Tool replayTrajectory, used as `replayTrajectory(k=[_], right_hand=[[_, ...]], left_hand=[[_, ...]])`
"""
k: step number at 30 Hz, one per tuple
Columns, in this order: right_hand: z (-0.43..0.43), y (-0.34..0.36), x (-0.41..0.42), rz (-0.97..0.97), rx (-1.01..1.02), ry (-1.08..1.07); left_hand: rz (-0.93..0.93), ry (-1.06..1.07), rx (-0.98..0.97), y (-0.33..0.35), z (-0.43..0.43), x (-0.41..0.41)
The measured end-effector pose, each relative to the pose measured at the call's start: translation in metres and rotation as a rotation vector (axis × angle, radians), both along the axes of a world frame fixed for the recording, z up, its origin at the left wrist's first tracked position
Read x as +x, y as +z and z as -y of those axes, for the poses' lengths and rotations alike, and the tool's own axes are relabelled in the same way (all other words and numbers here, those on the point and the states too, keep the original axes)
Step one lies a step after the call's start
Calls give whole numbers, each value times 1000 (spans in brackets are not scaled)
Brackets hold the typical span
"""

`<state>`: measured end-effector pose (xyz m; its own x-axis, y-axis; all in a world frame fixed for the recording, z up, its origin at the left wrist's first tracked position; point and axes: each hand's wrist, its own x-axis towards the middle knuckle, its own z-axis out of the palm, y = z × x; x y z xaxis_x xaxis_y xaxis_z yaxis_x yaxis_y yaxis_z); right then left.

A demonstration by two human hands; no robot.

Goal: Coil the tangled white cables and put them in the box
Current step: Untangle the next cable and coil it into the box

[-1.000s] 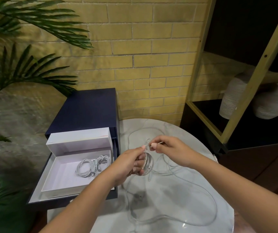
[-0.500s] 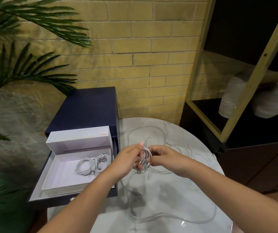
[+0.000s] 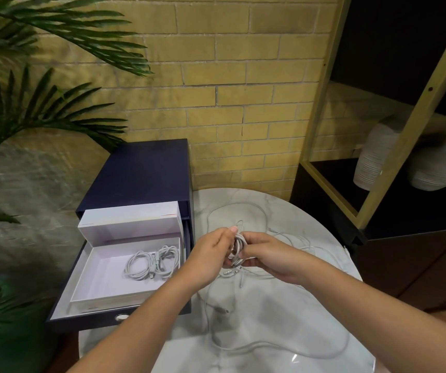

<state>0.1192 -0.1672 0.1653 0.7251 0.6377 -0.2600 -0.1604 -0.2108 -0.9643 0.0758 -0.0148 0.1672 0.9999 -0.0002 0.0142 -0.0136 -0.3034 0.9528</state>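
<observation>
A small coil of white cable [image 3: 238, 247] sits upright between my two hands above the round marble table [image 3: 284, 305]. My left hand [image 3: 211, 253] grips its left side, thumb on top. My right hand [image 3: 266, 251] holds its right side with fingers curled round the loops. Loose white cable [image 3: 278, 348] trails from the coil in wide loops over the tabletop. The open white box [image 3: 100, 267] lies to the left in a pulled-out dark blue drawer; two coiled white cables [image 3: 152, 262] rest inside it.
The dark blue drawer cabinet [image 3: 146, 173] stands against the yellow brick wall beside the table. Palm fronds [image 3: 28, 109] hang at the left. A dark shelf unit with a gold frame [image 3: 394, 157] and two ribbed white vases [image 3: 432, 168] stands at the right.
My right hand has come down from pinching the cable end above the coil to closing round the coil itself. The coil looks tighter, and both hands sit closer together.
</observation>
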Motion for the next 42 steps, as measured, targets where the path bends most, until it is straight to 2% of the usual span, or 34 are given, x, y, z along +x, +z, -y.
replayTrajectory(k=[4,7,9,11,15,19,23,27,31,37,42], right_hand=[[2,2,-7,242,-117,-56],[-2,-1,-8,509,-214,-246],[-4,-3,-8,599,-226,-340],[-6,-3,-9,577,-194,-372],[-6,-1,-11,459,-103,-403],[-8,-3,-15,247,-43,-380],[-13,2,-17,-62,111,-329],[-11,2,-15,-72,95,-309],[-6,2,-15,-177,107,-264],[2,1,-8,30,-147,-85],[6,-3,-3,145,-185,-34]], left_hand=[[-35,1,-72,-4,1,0],[-31,34,-113,-3,4,0],[-28,76,-154,-3,6,1],[-8,114,-154,-3,8,1],[107,168,-8,-5,7,2],[126,166,-9,-13,5,5],[102,164,-20,-16,3,7],[157,146,141,-16,-3,6],[168,103,195,-21,-9,8],[60,111,27,-23,-11,13],[-145,70,-150,-24,-14,16]])
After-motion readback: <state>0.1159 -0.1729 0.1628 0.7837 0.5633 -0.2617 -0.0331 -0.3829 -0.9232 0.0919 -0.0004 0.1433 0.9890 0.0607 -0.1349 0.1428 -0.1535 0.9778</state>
